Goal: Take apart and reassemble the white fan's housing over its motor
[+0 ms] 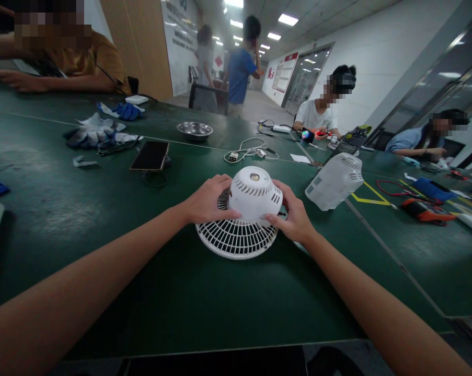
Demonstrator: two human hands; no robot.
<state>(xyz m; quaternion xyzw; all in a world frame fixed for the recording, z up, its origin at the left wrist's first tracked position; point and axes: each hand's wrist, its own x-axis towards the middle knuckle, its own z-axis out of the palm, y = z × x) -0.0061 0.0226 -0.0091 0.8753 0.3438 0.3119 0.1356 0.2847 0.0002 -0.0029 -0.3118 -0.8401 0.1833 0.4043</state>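
Observation:
A white rounded housing with vent slots [255,196] sits on a round white fan grille [238,240], which lies on the green table [220,303]. My left hand [212,201] grips the housing's left side, its thumb along the lower front edge. On the right side my right hand [292,214] holds the same housing, thumb at the front and fingers behind. Parts of the grille are hidden under the housing and my hands. To the right stands a separate white plastic casing [333,183], touching neither hand.
A phone [151,155], gloves [96,130] and a metal bowl [194,129] lie to the left and behind. A white cable [251,151] is beyond the housing. An orange meter [426,210] lies at right. Several people are around the table and behind it.

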